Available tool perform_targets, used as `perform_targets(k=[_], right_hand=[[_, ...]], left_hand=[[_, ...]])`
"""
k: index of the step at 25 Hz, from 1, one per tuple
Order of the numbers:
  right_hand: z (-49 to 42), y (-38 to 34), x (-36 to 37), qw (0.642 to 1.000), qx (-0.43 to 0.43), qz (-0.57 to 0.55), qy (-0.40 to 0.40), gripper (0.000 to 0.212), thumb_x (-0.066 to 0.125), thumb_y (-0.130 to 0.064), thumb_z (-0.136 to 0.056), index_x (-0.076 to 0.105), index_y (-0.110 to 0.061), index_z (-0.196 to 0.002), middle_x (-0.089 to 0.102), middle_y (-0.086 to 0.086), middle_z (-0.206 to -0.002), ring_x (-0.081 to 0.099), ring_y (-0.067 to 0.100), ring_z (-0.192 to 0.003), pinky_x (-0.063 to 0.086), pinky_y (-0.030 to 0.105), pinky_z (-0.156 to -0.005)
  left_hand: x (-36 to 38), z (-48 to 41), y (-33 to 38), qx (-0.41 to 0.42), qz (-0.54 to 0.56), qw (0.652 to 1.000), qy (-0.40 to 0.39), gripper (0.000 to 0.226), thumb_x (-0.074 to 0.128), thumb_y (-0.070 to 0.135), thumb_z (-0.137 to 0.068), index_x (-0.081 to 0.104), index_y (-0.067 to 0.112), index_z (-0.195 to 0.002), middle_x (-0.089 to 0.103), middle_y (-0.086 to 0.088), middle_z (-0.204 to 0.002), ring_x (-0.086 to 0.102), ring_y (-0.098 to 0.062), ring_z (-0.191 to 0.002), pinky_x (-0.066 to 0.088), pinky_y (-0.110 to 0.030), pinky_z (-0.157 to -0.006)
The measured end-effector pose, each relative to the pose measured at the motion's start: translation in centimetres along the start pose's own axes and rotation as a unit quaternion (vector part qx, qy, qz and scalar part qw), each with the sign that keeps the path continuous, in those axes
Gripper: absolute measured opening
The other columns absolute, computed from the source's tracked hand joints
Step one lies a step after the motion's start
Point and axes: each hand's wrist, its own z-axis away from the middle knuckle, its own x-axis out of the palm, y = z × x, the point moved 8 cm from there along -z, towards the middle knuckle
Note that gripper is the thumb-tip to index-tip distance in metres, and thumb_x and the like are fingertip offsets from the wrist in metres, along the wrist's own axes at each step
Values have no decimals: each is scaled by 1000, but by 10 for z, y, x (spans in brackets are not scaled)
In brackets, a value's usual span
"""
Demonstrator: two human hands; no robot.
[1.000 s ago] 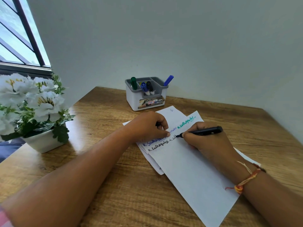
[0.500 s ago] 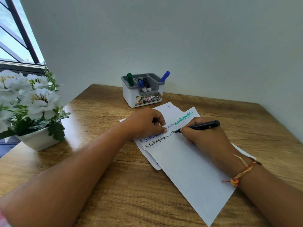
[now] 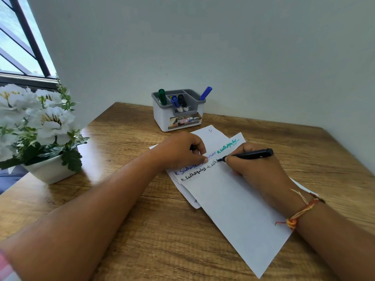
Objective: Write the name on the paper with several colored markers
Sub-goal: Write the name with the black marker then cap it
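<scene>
Marker (image 3: pixel 251 154) in right hand (image 3: pixel 257 171) grip — tip on paper (image 3: pixel 233 209).

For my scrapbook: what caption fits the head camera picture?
Right hand writes with a black marker on paper that the left hand presses down.

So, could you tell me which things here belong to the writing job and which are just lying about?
Job: black marker in the right hand; paper under the left hand; spare markers in the holder.
Lying about: potted white flowers.

The black marker (image 3: pixel 248 154) has written a few more letters on the paper (image 3: pixel 233 209).
</scene>
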Motion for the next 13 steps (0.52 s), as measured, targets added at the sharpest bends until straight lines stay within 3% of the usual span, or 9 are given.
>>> perform_targets(k=[4, 7, 13], right_hand=[[-4, 6, -4, 998, 33, -50, 13, 9, 76, -21, -81, 75, -17, -73, 77, -2, -70, 69, 15, -75, 58, 37, -70], [-4, 3, -10, 999, 14, -40, 0, 5, 78, -22, -83, 77, -20, -79, 79, -3, -85, 69, 12, -67, 54, 29, -62], [-1, 1, -4, 1000, -8, 6, -17, 1, 80, -27, -81, 80, -28, -82, 79, -10, -97, 73, 13, -91, 60, 41, -72]], left_hand=[[0, 0, 0, 0, 6, 1000, -2, 22, 75, 44, -81, 69, 31, -98, 68, 13, -87, 62, -6, -79, 50, -19, -67], [-1, 1, 2, 9, 11, 1000, -4, 23, 75, 42, -81, 68, 33, -101, 68, 13, -87, 62, -6, -79, 51, -20, -69], [2, 2, 8, 26, 4, 999, -29, 31, 68, 40, -88, 61, 47, -117, 65, 15, -86, 59, -6, -73, 45, -18, -63]])
